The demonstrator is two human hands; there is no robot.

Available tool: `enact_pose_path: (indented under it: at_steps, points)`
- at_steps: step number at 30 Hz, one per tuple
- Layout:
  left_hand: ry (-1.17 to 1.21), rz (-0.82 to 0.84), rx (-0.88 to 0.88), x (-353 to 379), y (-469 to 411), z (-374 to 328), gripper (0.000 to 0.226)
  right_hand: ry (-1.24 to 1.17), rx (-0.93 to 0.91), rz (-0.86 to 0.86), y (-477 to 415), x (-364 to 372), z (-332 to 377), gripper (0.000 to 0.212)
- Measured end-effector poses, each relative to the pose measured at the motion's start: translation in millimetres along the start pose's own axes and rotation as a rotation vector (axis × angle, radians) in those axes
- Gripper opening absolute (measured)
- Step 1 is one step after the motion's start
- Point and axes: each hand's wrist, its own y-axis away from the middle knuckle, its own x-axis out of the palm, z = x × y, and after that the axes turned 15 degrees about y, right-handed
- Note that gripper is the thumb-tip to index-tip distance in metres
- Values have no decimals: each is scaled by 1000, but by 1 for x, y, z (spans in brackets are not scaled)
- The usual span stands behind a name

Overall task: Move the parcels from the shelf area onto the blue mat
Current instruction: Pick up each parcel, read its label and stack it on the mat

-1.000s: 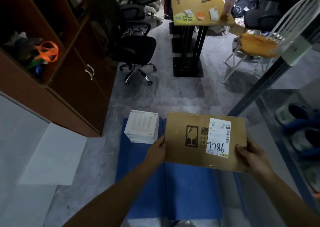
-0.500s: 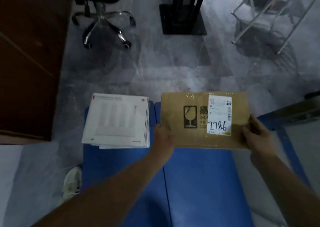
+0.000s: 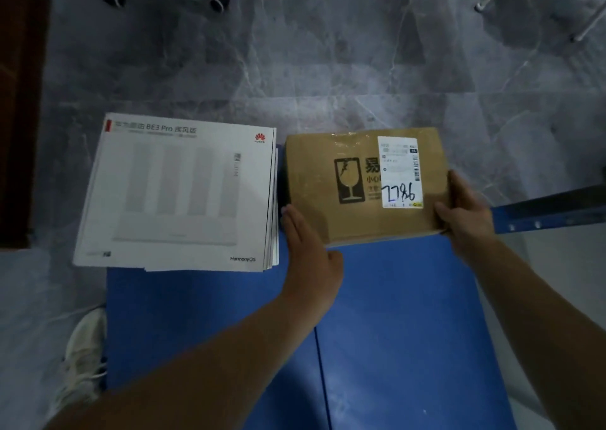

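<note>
Head view: I am looking down at a grey marble floor [image 3: 328,68] with a blue mat [image 3: 393,314] lying on it, a seam running down the mat's middle. A brown cabinet [image 3: 19,101] is standing along the left edge, chair casters [image 3: 216,1] are showing at the top, and a blue shelf beam [image 3: 551,210] is poking in from the right. My white shoe [image 3: 82,354] is sitting just beside the mat's left edge.

A white box [image 3: 177,193] is lying on the far left corner of the mat, overhanging it on the left. The brown parcel [image 3: 328,183], with a white label [image 3: 400,172] reading 2786, is sitting at the mat's far right end, just beside the white box; I cannot tell if it is fully down.

My left hand [image 3: 308,249] is pressing flat against the parcel's near left corner, fingers straight and together. My right hand [image 3: 465,213] is gripping the parcel's right side, thumb on top, fingers curling round the edge.
</note>
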Motion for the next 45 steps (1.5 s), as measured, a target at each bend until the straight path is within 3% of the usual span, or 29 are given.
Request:
enact_pose_path:
  at_steps: [5, 10, 17, 20, 23, 29, 33, 36, 45]
  points:
    - [-127, -34, 6, -13, 21, -22, 82, 236, -23, 120, 21, -23, 21, 72]
    - [-267, 107, 91, -29, 75, -93, 64, 375, -90, 118, 75, -52, 81, 53]
    - [-257, 120, 208, -62, 175, -311, 50, 477, -316, 239, 238, -117, 228, 40]
    - [-315, 54, 333, -89, 248, -395, 56, 416, -477, 206, 318, -175, 312, 38]
    - [-408, 23, 438, -118, 313, -460, 49, 521, -645, 178, 388, -228, 385, 46]
    - [-624, 37, 669, -167, 391, -556, 60, 652, -773, -6, 498, -305, 469, 54]
    - [-755, 175, 764, -189, 427, -584, 69, 606, -759, -190, 562, -325, 481, 48]
    - [-851, 278, 824, -199, 454, -592, 72, 551, -644, -265, 610, -331, 470, 47]
    - [-1018, 572, 1103, -165, 561, -600, 72, 739, -273, -502, 767, -368, 379, 47]
